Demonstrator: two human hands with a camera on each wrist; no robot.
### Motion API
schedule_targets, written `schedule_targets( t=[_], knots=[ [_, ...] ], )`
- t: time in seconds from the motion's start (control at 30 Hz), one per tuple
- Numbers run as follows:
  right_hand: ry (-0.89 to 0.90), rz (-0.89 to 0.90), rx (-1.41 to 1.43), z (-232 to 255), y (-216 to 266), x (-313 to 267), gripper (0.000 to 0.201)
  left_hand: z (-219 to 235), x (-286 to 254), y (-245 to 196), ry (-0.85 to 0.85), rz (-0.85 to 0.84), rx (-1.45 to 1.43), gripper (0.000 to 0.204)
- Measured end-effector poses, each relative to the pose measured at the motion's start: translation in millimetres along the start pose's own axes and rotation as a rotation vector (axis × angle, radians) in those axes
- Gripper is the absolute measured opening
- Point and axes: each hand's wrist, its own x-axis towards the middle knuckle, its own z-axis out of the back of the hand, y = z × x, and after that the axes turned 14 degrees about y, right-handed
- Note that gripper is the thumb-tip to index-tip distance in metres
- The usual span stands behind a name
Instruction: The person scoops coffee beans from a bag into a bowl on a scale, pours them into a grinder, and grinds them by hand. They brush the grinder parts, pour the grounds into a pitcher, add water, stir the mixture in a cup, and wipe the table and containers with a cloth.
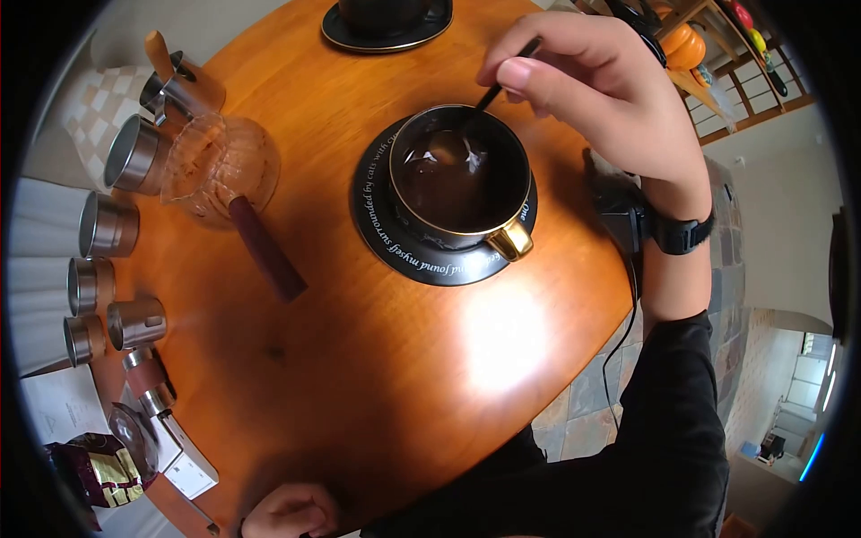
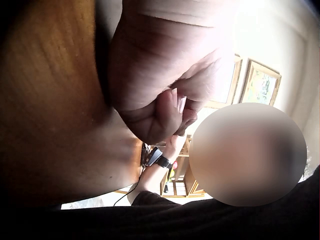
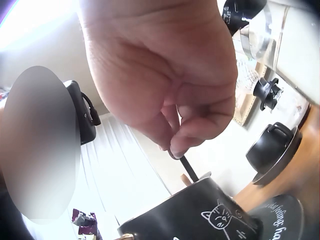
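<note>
Thumb and fingers of the right hand point(image 1: 619, 103) point(image 3: 165, 70) pinch the thin dark handle of a spoon point(image 1: 490, 97) point(image 3: 189, 169) above a black cup point(image 1: 447, 239) point(image 3: 172, 216). The spoon slants down into dark liquid, where its lower end is hard to make out. Gold trims the cup's rim and handle. Beneath the cup is a black saucer point(image 1: 380, 235) with white lettering. At the table's near edge, the left hand point(image 1: 291, 513) point(image 2: 165, 75) rests with fingers loosely curled and holds nothing.
Left of the cup stands a glass pot point(image 1: 256, 161) with a dark red handle point(image 1: 267, 249). Several metal cups point(image 1: 109, 224) line the table's left side, near a white box point(image 1: 190, 471). Another black cup on a saucer point(image 1: 387, 43) stands at the far edge.
</note>
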Motion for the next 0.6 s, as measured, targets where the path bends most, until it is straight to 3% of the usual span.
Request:
schedule_targets(
  t=[0.13,0.2,0.27,0.33,0.47,0.6],
  knots=[
    [-0.044,-0.038,-0.125,-4.4,-4.9,-8.5,0.018,1.1,-4.3,-0.6,-0.016,0.023,-0.018,0.034],
    [-0.062,-0.052,-0.037,-16.0,-5.8,-4.0,0.019,1.5,-8.8,-4.2,-0.11,0.066,-0.01,0.016],
    [-0.082,-0.069,0.049,-17.1,-5.3,-3.4,0.02,0.6,-8.9,-4.9,-0.12,0.075,-0.017,0.015],
    [-0.112,-0.105,-0.095,-8.4,-5.6,-7.3,0.018,-1.3,-8.5,-5.1,-0.132,0.082,-0.024,0.015],
    [0.013,-0.115,0.035,-16.3,-0.2,-8.4,0.019,-5.7,-6.5,-4.0,-0.161,0.031,-0.056,0.016],
    [-0.086,-0.098,-0.074,-6.6,-7.7,-9.3,0.015,-3.5,-7.8,1.7,-0.147,-0.002,-0.125,0.018]
  ],
)
